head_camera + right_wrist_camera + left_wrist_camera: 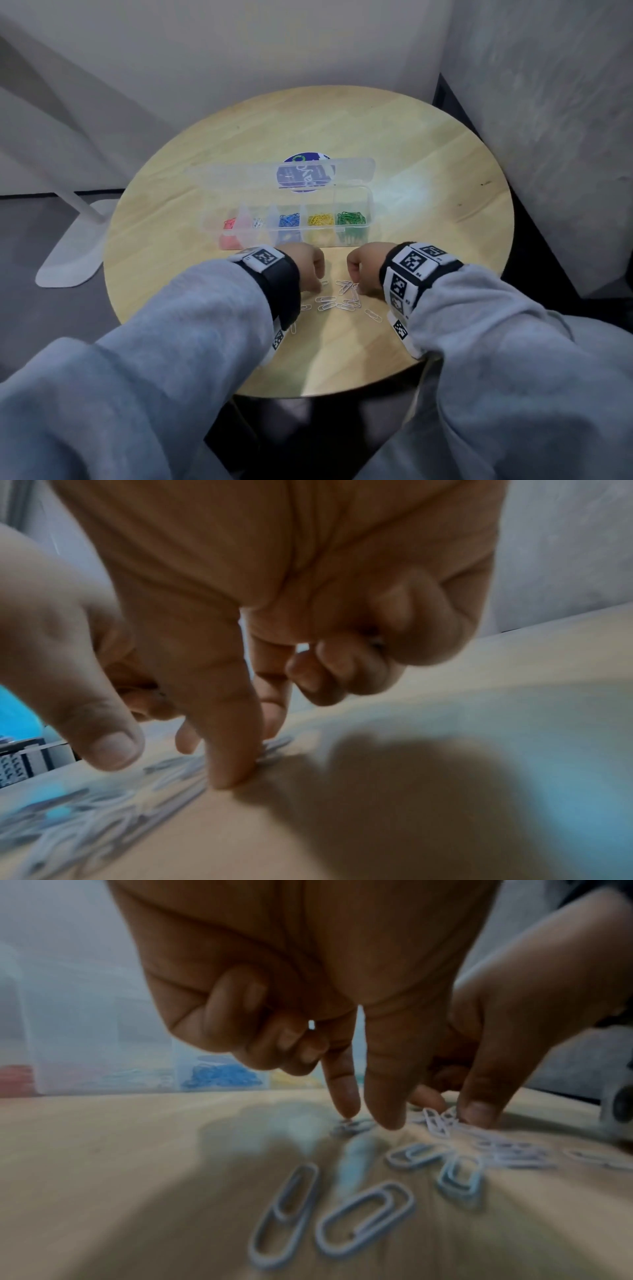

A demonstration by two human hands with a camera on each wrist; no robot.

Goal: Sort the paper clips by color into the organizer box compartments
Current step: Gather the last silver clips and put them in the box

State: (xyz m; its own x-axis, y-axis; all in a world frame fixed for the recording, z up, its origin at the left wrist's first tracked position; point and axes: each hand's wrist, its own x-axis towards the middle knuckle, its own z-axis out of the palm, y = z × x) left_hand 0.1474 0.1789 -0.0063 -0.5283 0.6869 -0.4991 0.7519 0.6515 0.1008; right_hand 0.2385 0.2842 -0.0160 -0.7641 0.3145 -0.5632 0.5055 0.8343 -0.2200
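White paper clips point(337, 298) lie scattered on the wooden table point(411, 154), between both hands and in front of the organizer box point(287, 219); the left hand point(308, 265) reaches thumb and forefinger down to them, as does the right hand point(364, 263); whether either pinches a clip I cannot tell.

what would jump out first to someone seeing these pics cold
Probably the clear organizer box at mid-table, lid open, with red, white, blue, yellow and green clips in separate compartments. Next, the scatter of white paper clips on the wooden table just in front of it. The left hand and right hand reach down into that scatter, fingers touching the clips, though whether either has one pinched is unclear.
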